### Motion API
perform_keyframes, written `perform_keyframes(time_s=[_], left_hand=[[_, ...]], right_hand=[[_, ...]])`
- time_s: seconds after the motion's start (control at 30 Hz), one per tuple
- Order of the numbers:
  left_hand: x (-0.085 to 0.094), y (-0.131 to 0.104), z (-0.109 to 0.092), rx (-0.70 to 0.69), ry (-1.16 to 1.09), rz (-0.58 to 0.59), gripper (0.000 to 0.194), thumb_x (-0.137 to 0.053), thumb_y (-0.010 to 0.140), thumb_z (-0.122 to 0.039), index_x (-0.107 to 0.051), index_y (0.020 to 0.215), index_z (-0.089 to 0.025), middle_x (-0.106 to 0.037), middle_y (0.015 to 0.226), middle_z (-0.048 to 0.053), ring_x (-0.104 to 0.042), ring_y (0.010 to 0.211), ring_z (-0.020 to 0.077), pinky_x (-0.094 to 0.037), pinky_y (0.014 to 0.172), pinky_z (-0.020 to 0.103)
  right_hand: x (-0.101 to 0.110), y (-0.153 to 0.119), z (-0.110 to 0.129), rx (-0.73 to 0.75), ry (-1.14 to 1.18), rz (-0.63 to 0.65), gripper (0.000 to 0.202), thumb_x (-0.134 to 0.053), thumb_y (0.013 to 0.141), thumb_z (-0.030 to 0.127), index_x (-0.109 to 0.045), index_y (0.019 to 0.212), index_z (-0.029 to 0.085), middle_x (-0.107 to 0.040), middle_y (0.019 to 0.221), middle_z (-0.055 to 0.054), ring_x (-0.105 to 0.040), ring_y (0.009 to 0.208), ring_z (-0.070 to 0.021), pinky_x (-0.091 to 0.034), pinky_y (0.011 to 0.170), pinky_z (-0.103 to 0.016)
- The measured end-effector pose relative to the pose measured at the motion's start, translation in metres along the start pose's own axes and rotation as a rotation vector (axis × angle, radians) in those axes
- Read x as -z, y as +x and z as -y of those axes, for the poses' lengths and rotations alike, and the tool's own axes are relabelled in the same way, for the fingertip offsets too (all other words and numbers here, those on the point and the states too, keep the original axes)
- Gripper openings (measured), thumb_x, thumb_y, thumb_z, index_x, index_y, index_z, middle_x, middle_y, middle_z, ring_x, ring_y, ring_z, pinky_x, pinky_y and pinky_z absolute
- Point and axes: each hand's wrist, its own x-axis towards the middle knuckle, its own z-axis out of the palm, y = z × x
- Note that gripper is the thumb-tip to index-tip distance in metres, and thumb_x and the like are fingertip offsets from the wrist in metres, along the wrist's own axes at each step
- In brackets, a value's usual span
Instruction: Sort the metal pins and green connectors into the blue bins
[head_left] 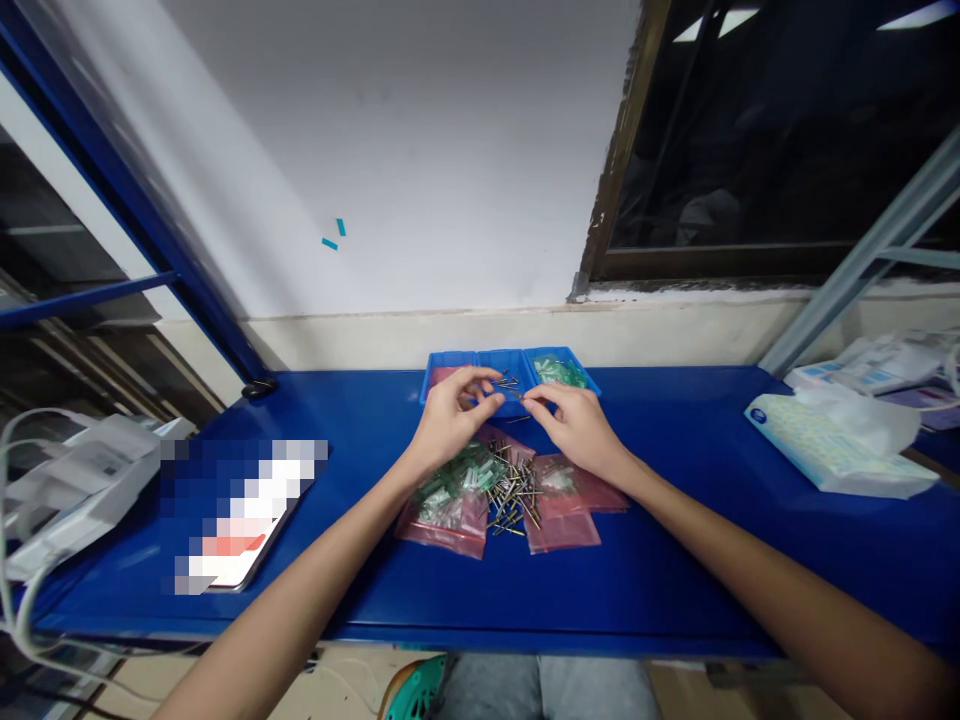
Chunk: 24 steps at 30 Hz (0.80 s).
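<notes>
My left hand (457,412) is curled, thumb and fingertips close together, at the front of a blue three-part bin (442,359). My right hand (576,422) pinches thumb against forefinger just beside it; a tiny thing seems to be at the fingertips, too small to name. Beneath both hands lies a pile of slim metal pins (514,492). Left of the pile are green and clear small pieces (457,478) on a pink zip bag (465,540). More pink bags (566,532) lie to the right. Pins show in the bin's middle compartment, green pieces in its right one.
A phone (281,510), partly blurred out, lies left on the blue table (675,580). White power strips and cables (97,470) are at far left. A tissue box (832,440) stands on the right. Behind are a wall and a dark window (750,150).
</notes>
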Motion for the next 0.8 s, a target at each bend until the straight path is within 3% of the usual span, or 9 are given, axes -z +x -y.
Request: perform_keyframes(time_s=[0.17, 0.27, 0.33, 0.47, 0.53, 0.63, 0.8], left_hand=[[0.018, 0.011, 0.003, 0.083, -0.037, -0.119, 0.020, -0.056, 0.089, -0.022, -0.063, 0.106, -0.015, -0.060, 0.077, 0.002, -0.049, 0.058, 0.0096, -0.040, 0.052, 0.022], [0.021, 0.011, 0.011, 0.099, 0.060, -0.135, 0.020, -0.052, 0.091, -0.021, -0.062, 0.106, -0.013, -0.060, 0.076, 0.002, -0.048, 0.056, 0.0097, -0.039, 0.050, 0.021], [0.020, 0.009, 0.016, 0.040, 0.173, -0.126, 0.018, -0.051, 0.092, -0.020, -0.063, 0.104, -0.014, -0.060, 0.076, 0.002, -0.051, 0.060, 0.0110, -0.043, 0.055, 0.023], [0.012, -0.001, 0.017, -0.229, 0.534, 0.011, 0.019, -0.048, 0.094, -0.017, -0.064, 0.105, -0.017, -0.063, 0.090, 0.005, -0.059, 0.076, 0.0154, -0.050, 0.072, 0.030], [0.008, -0.006, 0.014, -0.305, 0.673, 0.134, 0.021, -0.045, 0.097, -0.017, -0.063, 0.108, -0.017, -0.063, 0.098, 0.007, -0.061, 0.083, 0.0172, -0.050, 0.075, 0.031], [0.003, -0.009, 0.010, -0.317, 0.762, 0.243, 0.023, -0.042, 0.099, -0.019, -0.062, 0.112, -0.017, -0.064, 0.099, 0.007, -0.063, 0.084, 0.0176, -0.050, 0.072, 0.030], [0.000, -0.010, 0.011, -0.301, 0.791, 0.267, 0.022, -0.043, 0.099, -0.019, -0.062, 0.110, -0.017, -0.065, 0.098, 0.006, -0.064, 0.082, 0.0175, -0.049, 0.070, 0.029]], right_hand=[[0.004, 0.025, -0.010, 0.038, -0.403, -0.024, 0.025, -0.048, 0.096, 0.023, -0.070, 0.104, 0.015, -0.070, 0.100, -0.012, -0.059, 0.099, -0.0272, -0.045, 0.087, -0.041], [0.006, 0.017, -0.006, 0.097, -0.440, -0.047, 0.030, -0.043, 0.097, 0.021, -0.066, 0.115, 0.016, -0.067, 0.108, -0.014, -0.056, 0.107, -0.0284, -0.047, 0.086, -0.041], [0.005, 0.004, -0.004, 0.143, -0.382, 0.014, 0.030, -0.040, 0.098, 0.018, -0.067, 0.112, 0.018, -0.068, 0.104, -0.011, -0.058, 0.104, -0.0258, -0.048, 0.087, -0.040], [-0.004, -0.015, -0.008, 0.182, -0.325, 0.256, 0.031, -0.042, 0.096, 0.013, -0.068, 0.110, 0.019, -0.070, 0.106, -0.009, -0.062, 0.101, -0.0232, -0.049, 0.090, -0.039], [-0.011, -0.017, -0.015, 0.149, -0.344, 0.296, 0.032, -0.042, 0.095, 0.011, -0.067, 0.113, 0.019, -0.069, 0.111, -0.010, -0.061, 0.104, -0.0241, -0.049, 0.089, -0.039], [-0.017, -0.018, -0.023, 0.097, -0.333, 0.267, 0.031, -0.043, 0.095, 0.011, -0.066, 0.116, 0.017, -0.069, 0.113, -0.011, -0.061, 0.106, -0.0244, -0.048, 0.091, -0.039], [-0.017, -0.021, -0.025, 0.051, -0.415, 0.296, 0.028, -0.047, 0.093, 0.011, -0.067, 0.111, 0.017, -0.067, 0.114, -0.012, -0.060, 0.106, -0.0259, -0.049, 0.087, -0.038]])
